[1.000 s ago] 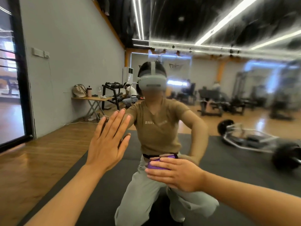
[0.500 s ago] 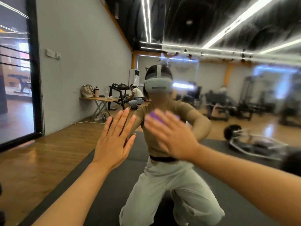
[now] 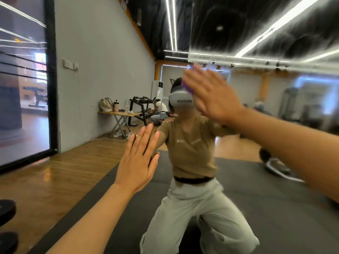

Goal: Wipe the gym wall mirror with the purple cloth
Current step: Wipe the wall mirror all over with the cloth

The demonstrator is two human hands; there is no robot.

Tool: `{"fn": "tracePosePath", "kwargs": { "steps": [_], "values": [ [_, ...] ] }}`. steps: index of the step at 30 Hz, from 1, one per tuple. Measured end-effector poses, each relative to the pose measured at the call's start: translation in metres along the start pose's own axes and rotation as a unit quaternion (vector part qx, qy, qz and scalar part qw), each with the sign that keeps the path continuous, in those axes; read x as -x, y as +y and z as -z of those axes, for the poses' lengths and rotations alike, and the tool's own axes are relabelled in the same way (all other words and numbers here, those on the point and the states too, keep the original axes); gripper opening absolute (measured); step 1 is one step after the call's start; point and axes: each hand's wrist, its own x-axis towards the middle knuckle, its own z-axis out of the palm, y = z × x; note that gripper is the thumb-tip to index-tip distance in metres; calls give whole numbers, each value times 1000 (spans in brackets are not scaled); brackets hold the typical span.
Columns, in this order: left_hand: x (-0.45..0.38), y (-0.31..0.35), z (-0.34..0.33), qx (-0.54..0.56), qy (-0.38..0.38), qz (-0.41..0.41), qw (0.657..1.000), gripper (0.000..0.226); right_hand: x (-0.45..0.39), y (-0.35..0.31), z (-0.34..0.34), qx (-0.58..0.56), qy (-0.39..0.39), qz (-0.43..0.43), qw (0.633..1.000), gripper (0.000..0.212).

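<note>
Mirror (image 3: 275, 110) fills the view; streaks and smears are seen across its upper right. Reflected in it: wood floor, dark mat (image 3: 266, 208), grey wall, a folding desk (image 3: 119, 113) with a bag and bottles, a dumbbell rack behind it. Left hand (image 3: 138, 162) is laid flat against the glass, fingers straight and together, pointing up. Right hand (image 3: 211, 94) is raised higher, blurred, fingers extended; the purple cloth (image 3: 187, 88) is pressed to the glass under its fingers, only an edge visible
</note>
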Motion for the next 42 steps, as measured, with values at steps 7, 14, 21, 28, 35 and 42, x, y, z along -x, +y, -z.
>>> {"fn": "tracePosePath", "kwargs": {
  "steps": [7, 14, 21, 28, 35, 42],
  "values": [
    [1, 2, -2, 8, -4, 12, 1000, 64, 4, -19, -14, 10, 64, -65, 996, 57],
    [2, 4, -1, 14, -9, 17, 1000, 65, 158, -141, -62, 43, -122, 205, 970, 81],
    [3, 10, -2, 3, -14, 34, 999, 66, 173, -135, -66, 69, -114, 283, 950, 60],
    [13, 21, -5, 21, 1, 53, 998, 66, 78, -53, -25, 16, 36, -9, 999, 52],
    [38, 35, -11, 36, -6, 67, 997, 67, 143, -127, -55, -11, 39, -56, 998, 59],
    [69, 48, -21, 40, -20, 74, 996, 68, 282, -227, -99, 35, -206, 148, 967, 115]
  ]
}}
